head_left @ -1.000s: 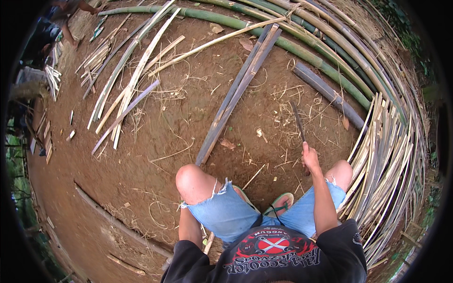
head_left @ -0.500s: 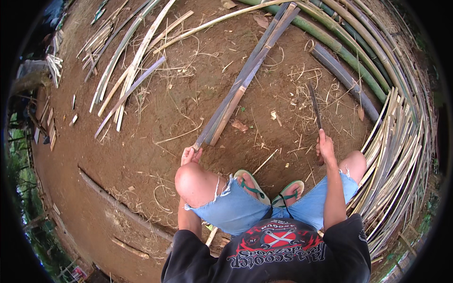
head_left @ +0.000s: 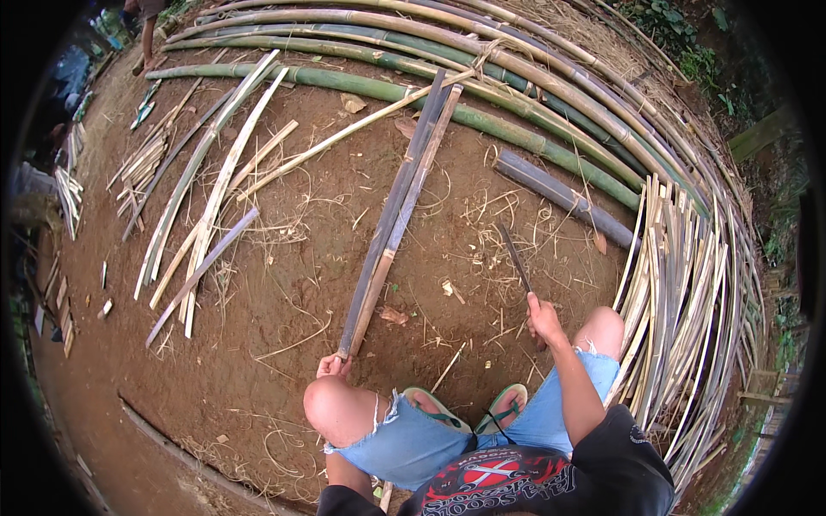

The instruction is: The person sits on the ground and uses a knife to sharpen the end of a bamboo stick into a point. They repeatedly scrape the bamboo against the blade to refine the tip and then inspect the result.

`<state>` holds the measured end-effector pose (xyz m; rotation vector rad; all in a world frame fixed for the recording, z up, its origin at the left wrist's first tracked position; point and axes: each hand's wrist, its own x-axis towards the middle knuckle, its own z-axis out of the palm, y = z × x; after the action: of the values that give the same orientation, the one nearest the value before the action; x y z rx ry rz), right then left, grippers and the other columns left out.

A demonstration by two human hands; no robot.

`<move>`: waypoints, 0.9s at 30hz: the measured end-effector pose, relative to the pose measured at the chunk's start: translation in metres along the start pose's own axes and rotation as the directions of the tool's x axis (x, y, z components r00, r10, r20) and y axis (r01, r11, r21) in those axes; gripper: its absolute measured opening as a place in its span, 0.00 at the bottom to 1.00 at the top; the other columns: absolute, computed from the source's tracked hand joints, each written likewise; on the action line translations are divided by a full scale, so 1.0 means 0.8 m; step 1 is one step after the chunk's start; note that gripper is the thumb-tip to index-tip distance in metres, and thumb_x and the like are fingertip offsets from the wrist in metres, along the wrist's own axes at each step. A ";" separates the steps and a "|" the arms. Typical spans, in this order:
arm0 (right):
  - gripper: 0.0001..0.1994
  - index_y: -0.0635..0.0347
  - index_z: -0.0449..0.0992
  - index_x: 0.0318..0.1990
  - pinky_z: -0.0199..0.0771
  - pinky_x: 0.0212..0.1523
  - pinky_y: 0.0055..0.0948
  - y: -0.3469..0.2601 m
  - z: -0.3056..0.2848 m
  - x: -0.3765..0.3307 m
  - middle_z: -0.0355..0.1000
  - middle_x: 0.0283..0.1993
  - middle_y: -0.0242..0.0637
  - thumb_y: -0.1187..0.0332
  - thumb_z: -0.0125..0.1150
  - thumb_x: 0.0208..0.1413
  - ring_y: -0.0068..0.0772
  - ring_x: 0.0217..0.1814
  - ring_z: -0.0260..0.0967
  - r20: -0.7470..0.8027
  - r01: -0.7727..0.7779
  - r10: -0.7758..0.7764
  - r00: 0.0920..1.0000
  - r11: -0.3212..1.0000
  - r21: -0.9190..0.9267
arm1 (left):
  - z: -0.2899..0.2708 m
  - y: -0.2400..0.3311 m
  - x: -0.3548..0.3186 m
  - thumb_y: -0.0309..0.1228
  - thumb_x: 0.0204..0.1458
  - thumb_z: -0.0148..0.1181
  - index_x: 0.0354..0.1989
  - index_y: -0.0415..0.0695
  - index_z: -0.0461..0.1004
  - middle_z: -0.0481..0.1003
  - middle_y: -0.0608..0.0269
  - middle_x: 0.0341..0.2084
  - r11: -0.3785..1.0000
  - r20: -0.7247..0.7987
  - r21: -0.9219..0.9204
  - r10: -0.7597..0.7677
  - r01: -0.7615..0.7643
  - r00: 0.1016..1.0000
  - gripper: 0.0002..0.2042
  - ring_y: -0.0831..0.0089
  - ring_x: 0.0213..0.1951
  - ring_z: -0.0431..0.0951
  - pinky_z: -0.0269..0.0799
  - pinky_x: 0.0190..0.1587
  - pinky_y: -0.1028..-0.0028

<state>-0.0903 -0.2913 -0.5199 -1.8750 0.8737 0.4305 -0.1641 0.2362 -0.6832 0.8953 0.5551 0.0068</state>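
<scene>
My left hand (head_left: 334, 367) is closed on the near end of a long dark bamboo strip (head_left: 379, 232), beside my left knee. A second, browner bamboo strip (head_left: 375, 297) lies alongside it, and both stretch away across the dirt toward the far bamboo poles. In my right hand (head_left: 543, 320) is the handle of a long-bladed knife (head_left: 514, 256), held near my right knee. Its dark blade points away from me and slightly left, apart from the strips. My left fingers are partly hidden by the knee.
A short dark bamboo length (head_left: 564, 199) lies ahead right. Long green bamboo poles (head_left: 361, 86) curve across the far side. Many split strips (head_left: 680, 267) are heaped at right, with pale strips (head_left: 206, 215) at left. Shavings litter the dirt. A person's leg (head_left: 148, 39) shows far left.
The view has tilted farther out, showing more of the far poles. The near ends of the two strips now lie closer together. Both hands keep their holds.
</scene>
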 end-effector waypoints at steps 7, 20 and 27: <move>0.28 0.61 0.66 0.26 0.61 0.14 0.31 -0.005 0.000 -0.003 0.60 0.13 0.32 0.42 0.44 0.64 0.26 0.11 0.57 -0.003 -0.010 0.010 1.000 1.000 0.002 | 0.019 0.010 0.008 0.24 0.57 0.60 0.40 0.41 0.71 0.79 0.57 0.36 0.995 0.018 0.102 0.020 -0.021 1.000 0.06 0.68 0.39 0.80 0.80 0.46 0.69; 0.29 0.62 0.67 0.26 0.61 0.13 0.31 0.000 0.000 0.003 0.60 0.12 0.34 0.43 0.44 0.65 0.28 0.11 0.58 -0.001 0.014 -0.014 1.000 1.000 -0.004 | 0.042 0.022 0.033 0.26 0.54 0.64 0.49 0.42 0.72 0.79 0.64 0.29 0.779 0.066 0.618 0.082 -0.105 0.994 0.15 0.74 0.30 0.78 0.73 0.33 0.74; 0.29 0.62 0.67 0.26 0.62 0.13 0.31 0.009 -0.002 0.004 0.61 0.12 0.33 0.42 0.45 0.64 0.27 0.11 0.58 -0.013 0.025 -0.025 1.000 1.000 -0.019 | 0.062 0.024 0.029 0.29 0.46 0.67 0.51 0.50 0.75 0.75 0.57 0.32 0.016 0.348 0.926 0.357 -0.378 0.867 0.20 0.57 0.38 0.74 0.71 0.42 0.61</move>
<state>-0.0938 -0.2957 -0.5255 -1.9058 0.8568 0.4129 -0.1169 0.2171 -0.6549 2.4392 0.1919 0.1272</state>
